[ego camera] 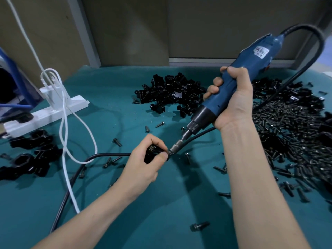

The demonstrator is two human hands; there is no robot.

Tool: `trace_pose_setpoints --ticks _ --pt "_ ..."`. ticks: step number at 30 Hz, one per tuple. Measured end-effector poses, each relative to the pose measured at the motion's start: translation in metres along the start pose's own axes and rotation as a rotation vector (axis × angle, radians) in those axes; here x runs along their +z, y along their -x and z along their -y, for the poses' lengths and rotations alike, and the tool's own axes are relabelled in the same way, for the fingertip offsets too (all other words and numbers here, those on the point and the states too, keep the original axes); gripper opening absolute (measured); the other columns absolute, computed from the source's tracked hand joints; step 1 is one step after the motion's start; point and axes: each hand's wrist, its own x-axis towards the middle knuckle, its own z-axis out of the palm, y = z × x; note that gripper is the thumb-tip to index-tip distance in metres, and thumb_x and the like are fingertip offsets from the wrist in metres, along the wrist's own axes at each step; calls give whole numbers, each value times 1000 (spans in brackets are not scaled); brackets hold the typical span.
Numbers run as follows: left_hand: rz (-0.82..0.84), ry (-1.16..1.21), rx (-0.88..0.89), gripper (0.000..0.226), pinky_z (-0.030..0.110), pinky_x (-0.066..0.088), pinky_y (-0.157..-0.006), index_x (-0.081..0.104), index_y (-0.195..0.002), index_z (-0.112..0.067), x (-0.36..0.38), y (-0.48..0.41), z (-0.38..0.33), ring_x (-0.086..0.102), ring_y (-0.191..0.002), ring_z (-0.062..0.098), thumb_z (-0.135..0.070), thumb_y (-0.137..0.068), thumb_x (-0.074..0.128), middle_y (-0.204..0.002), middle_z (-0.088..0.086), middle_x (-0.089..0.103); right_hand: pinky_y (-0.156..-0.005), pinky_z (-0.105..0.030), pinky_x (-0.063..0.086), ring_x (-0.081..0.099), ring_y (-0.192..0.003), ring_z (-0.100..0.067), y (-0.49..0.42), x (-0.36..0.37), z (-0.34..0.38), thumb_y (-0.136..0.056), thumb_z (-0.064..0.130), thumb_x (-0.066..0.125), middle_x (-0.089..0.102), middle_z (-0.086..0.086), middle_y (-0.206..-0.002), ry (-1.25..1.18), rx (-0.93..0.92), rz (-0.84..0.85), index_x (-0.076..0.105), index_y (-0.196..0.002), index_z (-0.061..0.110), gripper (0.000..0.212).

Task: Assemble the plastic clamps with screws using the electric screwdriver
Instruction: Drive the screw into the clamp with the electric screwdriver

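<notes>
My right hand point(231, 97) grips the blue electric screwdriver point(251, 63), tilted down to the left. Its metal bit point(175, 149) meets a black plastic clamp point(152, 153) that my left hand point(143, 162) pinches just above the green table. A heap of loose black clamp parts point(170, 94) lies beyond the hands. A big pile of black screws point(291, 133) spreads to the right of my right forearm. Assembled clamps point(30, 155) sit at the left.
A white power strip point(46, 112) with a white cable point(66, 141) lies at the left. The screwdriver's black cord point(75, 177) snakes across the table under my left hand. Stray screws point(199, 226) are scattered over the green mat point(143, 221).
</notes>
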Motion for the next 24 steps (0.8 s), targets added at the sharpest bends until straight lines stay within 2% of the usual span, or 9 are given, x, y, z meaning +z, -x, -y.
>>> trace_pose_setpoints --ticks 2,4,7,10,13,15,19,24 --pt "-9 57 -52 29 17 22 -39 50 -77 -20 -1 0 0 23 -47 15 -42 -87 66 -55 -8 37 -47 -20 40 42 -45 -8 1 1 -1 -88 18 54 48 5 -58 -10 8 16 51 -79 17 10" --pt "-22 72 -79 35 16 20 -39 48 -78 -17 -1 -2 -1 22 -46 14 -51 -79 55 -53 -11 36 -47 -20 40 42 -45 -8 3 2 -3 -88 18 54 48 5 -58 -13 12 35 52 -79 17 10" --pt "-16 47 -93 30 15 19 -39 48 -74 -18 0 -3 0 22 -42 11 -48 -81 51 -49 -12 36 -47 -21 41 42 -44 -9 4 5 -5 -89 17 52 48 5 -58 2 15 69 52 -79 17 10" --pt "-19 49 -128 28 13 19 -39 50 -70 -22 1 -5 1 22 -40 8 -35 -95 47 -49 -12 38 -47 -21 41 42 -44 -8 5 6 -5 -87 17 52 47 5 -57 -8 16 121 51 -80 16 7" --pt "10 128 -202 32 11 18 -40 53 -70 -22 -2 -7 0 21 -43 10 -25 -100 44 -63 6 42 -46 -20 41 42 -44 -7 6 7 -3 -83 20 52 46 5 -57 -45 14 185 52 -81 16 4" --pt "58 216 -270 31 9 20 -40 55 -70 -21 -7 -7 -3 22 -44 9 -25 -99 45 -75 12 42 -46 -20 40 42 -44 -7 7 7 -3 -79 22 53 45 6 -57 -69 19 236 53 -83 17 6" --pt "276 427 -462 22 5 21 -35 57 -73 -20 -14 -6 -7 27 -42 7 -37 -86 55 -71 6 56 -46 -19 40 44 -42 -6 6 6 -4 -82 23 52 46 7 -57 -175 84 358 54 -88 16 10" --pt "456 608 -699 18 10 24 -26 61 -77 -18 -20 -6 -7 32 -41 4 -32 -86 67 -71 4 54 -45 -20 43 47 -42 -9 3 -3 -9 -58 15 77 50 3 -57 -350 214 462 58 -88 10 36"
